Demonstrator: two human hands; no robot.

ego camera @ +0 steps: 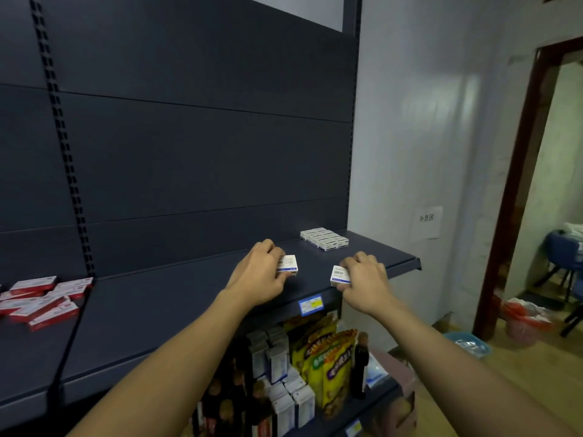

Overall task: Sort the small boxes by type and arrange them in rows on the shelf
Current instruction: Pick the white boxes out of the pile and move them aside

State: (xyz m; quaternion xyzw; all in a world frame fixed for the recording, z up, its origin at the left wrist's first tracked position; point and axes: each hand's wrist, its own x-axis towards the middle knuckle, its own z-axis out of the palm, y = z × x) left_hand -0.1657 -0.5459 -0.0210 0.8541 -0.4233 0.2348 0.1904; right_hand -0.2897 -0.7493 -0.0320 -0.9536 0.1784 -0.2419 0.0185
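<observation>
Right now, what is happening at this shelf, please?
A person is sorting small boxes on a dark shelf. The left hand holds one white and blue box, and the right hand holds another of the same kind, both low over the shelf. Behind them, a neat block of white and blue boxes already stands near the back. Red and white boxes lie loose on the shelf section at the far left.
</observation>
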